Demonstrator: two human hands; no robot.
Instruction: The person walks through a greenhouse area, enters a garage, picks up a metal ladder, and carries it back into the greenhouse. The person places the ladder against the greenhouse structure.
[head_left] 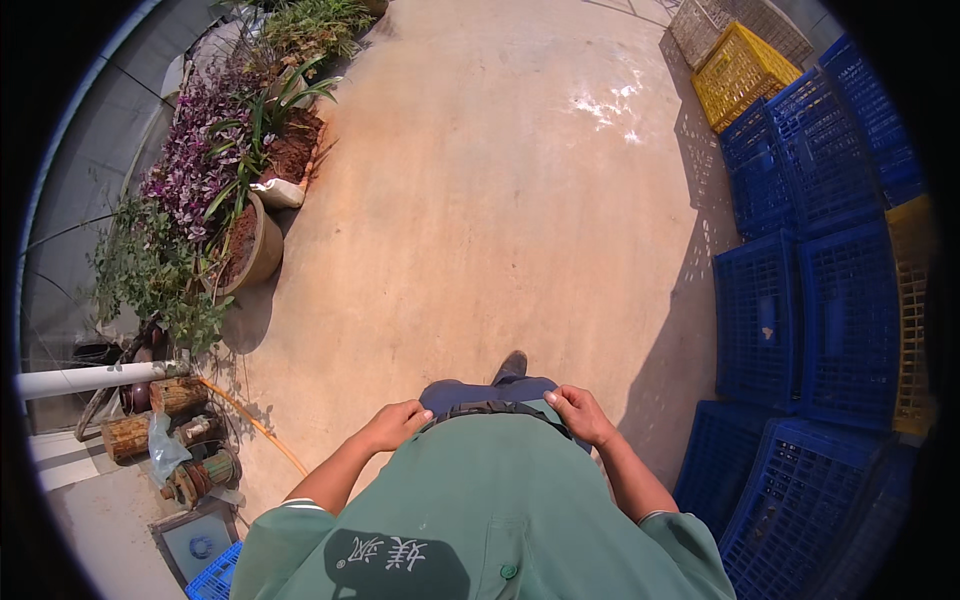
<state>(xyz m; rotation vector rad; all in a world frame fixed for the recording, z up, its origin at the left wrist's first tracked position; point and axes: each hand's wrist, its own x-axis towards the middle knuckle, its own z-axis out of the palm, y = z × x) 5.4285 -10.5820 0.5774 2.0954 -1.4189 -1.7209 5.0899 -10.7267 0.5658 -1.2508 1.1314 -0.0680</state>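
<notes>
We judge the step in hand as holding the green cloth shirt (490,480), worn on our torso: our left hand (397,426) and right hand (584,415) look clamped on its lower edge, though small here; moving on calls for loosening each grip.

Most of the right hand's (583,413) fingers are hidden under it; whether the left hand (397,427) pinches the hem of the green shirt (480,490) is too small to tell. One shoe (512,366) shows; the other is out of sight below the trousers (447,396). The lower edge cuts off a blue basket (212,580), the dark rim crops the stacked blue crates (757,315), and purple foliage (200,150) covers whatever holds it.
</notes>
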